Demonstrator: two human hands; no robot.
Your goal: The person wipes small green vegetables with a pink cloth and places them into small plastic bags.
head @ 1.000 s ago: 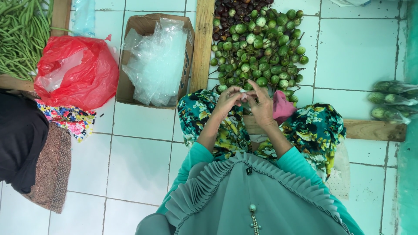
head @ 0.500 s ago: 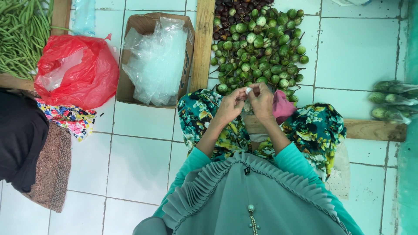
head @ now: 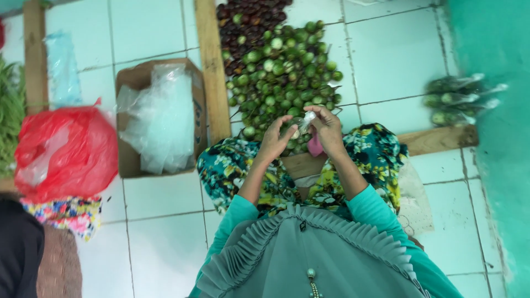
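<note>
- over the white tiled floor (head: pixel 386 60), right in front of me, the pile of small green round vegetables (head: pixel 281 83) is loose with nothing edging its near side; i judge a knock from my knees would scatter it.
- cardboard box (head: pixel 130 160) of clear plastic bags (head: pixel 160 118) sits to my left, beside the red bag (head: pixel 66 149); a hasty reach could tip it.
- small clear bag (head: pixel 301 122) is up between my hands, above the pile's near edge; if it slips, whatever is inside drops back among the rest.
- left hand (head: pixel 274 142) fingers look pinched on it, right hand (head: pixel 327 129) fingers curled round its top; the thin film could tear.
</note>
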